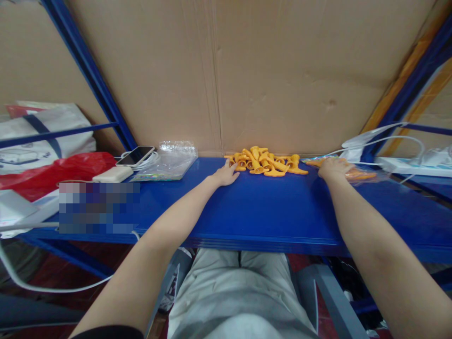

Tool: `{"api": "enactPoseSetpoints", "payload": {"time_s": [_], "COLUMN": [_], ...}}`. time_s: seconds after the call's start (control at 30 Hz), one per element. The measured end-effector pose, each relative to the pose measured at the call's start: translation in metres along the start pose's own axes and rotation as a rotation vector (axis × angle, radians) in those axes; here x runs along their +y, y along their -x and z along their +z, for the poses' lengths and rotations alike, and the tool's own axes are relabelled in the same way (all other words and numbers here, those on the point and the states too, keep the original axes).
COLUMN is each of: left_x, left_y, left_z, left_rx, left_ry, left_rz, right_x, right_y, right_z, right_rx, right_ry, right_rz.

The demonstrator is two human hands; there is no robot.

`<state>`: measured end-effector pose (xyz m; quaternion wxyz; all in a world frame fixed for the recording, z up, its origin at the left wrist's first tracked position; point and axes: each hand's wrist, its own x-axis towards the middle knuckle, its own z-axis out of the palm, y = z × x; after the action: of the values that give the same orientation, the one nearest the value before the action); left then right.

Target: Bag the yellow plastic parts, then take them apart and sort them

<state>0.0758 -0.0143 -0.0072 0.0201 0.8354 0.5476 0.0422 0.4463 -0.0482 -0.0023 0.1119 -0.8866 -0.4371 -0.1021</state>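
A patch of blocky squares [99, 208] covers whatever lies at the table's left front edge, so that part cannot be made out; the right hand [334, 168] hides part of a clear bag of yellow pieces [363, 174], and its own fingertips are hard to see against the plastic; the white cloth bag [70, 136] is cut off by the left edge and partly covered by a red bag [88, 162]; the pieces in the yellow pile [266, 162] overlap, so their full shapes and number cannot be told.

Both arms reach forward over the blue table [268, 207], the forearms slanting in from the lower corners; the left hand [226, 174] lies palm down at the pile's left end, its thumb set wide of the fingers in a loose, spread grip, the fingertips against the nearest pieces; the right hand bends down at the wrist onto the bag, just right of the pile, and whether it pinches the plastic or merely rests there I cannot tell; the pile sits at the back of the table, between the hands, near the cardboard [275, 84].
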Motion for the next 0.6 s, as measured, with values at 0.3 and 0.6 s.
{"api": "enactPoseSetpoints", "payload": {"time_s": [0.3,0.6], "left_x": [0.002,0.001], "left_y": [0.004,0.003], "left_z": [-0.003,-0.003], "left_rx": [-0.014,-0.027], "left_ry": [-0.010,-0.025], "left_rz": [0.001,-0.007], "right_x": [-0.010,-0.009], "right_y": [0.006,0.008], "right_z": [-0.003,-0.023], "right_rx": [0.059,0.164], "right_ry": [0.092,0.062], "right_rz": [-0.003,-0.100]}}
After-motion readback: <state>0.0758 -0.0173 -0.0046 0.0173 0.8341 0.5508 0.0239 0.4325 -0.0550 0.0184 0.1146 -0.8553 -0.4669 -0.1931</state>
